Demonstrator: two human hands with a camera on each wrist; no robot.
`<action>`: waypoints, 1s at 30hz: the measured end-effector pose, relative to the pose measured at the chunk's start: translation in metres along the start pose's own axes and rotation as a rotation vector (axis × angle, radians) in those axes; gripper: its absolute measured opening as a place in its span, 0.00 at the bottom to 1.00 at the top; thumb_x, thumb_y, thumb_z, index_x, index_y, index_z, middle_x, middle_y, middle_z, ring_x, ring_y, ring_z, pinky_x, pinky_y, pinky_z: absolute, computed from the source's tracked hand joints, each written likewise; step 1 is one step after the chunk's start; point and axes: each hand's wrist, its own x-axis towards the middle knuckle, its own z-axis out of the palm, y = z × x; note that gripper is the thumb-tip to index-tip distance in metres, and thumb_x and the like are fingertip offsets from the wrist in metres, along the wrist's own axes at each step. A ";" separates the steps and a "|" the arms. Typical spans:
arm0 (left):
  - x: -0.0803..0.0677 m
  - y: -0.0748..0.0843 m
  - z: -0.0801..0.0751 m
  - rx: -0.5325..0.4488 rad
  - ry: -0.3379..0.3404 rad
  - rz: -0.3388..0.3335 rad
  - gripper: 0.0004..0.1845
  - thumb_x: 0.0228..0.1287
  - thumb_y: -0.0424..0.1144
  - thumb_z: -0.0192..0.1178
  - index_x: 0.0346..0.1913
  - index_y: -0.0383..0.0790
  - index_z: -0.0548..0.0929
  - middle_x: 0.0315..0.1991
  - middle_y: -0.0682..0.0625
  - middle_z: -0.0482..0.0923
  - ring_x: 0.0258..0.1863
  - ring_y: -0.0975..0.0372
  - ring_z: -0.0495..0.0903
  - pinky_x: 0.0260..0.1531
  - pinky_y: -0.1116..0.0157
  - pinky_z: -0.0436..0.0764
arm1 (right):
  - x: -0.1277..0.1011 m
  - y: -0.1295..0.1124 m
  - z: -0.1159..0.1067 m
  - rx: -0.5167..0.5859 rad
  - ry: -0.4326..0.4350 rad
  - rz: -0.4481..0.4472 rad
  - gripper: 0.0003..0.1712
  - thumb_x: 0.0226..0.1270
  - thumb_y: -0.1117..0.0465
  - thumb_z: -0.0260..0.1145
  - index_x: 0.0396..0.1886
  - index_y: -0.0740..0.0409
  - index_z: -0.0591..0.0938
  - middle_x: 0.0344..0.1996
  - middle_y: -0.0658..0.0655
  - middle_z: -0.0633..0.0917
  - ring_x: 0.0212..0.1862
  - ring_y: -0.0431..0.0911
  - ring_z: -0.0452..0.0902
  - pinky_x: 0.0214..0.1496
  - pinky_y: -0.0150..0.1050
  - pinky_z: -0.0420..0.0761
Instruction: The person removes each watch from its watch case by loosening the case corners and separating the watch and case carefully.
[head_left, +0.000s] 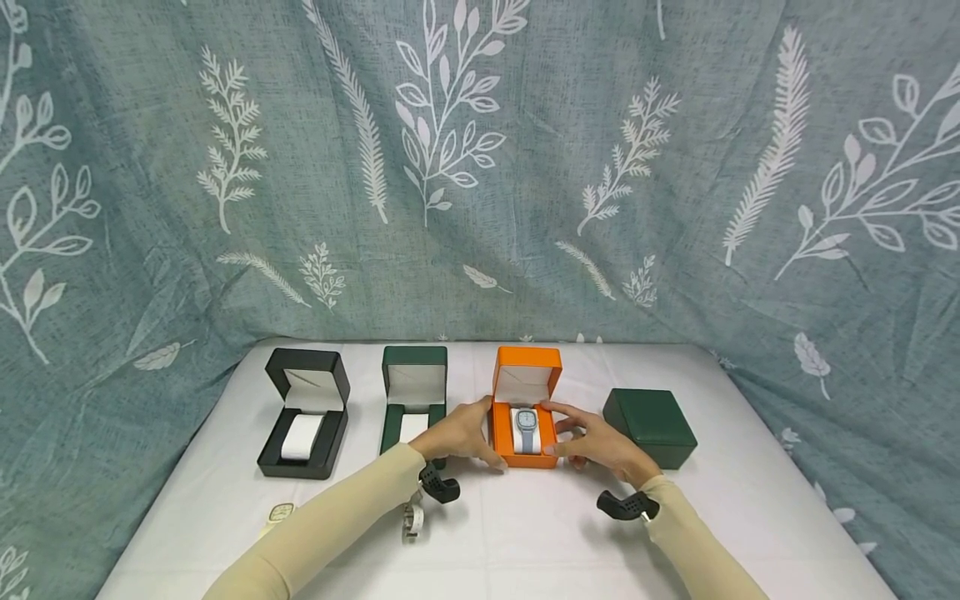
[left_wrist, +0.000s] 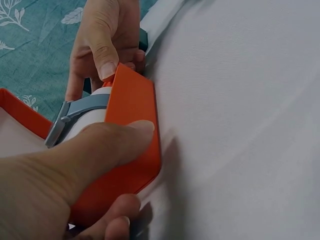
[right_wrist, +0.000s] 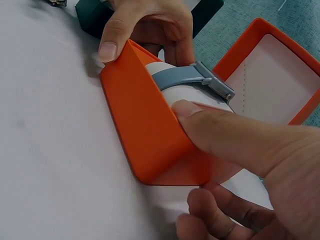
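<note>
Orange watch box (head_left: 525,433), lid up, grey watch (head_left: 527,429) inside: left hand (head_left: 459,433) & right hand (head_left: 600,446) grip opp. sides; keep level, thumbs off watch.

Both arms reach forward, the left hand (head_left: 459,433) and right hand (head_left: 600,444) facing each other, thumbs and fingers curled inward.

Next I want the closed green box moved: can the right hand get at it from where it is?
Probably yes. The closed green box sits just beside the right hand with nothing between them, but that hand now grips the orange box and must let go first.
</note>
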 end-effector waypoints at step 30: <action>-0.003 0.004 -0.012 0.137 0.133 0.176 0.37 0.51 0.52 0.82 0.62 0.37 0.84 0.48 0.48 0.86 0.31 0.57 0.83 0.39 0.64 0.80 | -0.005 0.000 0.000 -0.028 -0.017 0.008 0.50 0.59 0.53 0.81 0.79 0.40 0.67 0.61 0.65 0.73 0.27 0.50 0.74 0.32 0.42 0.79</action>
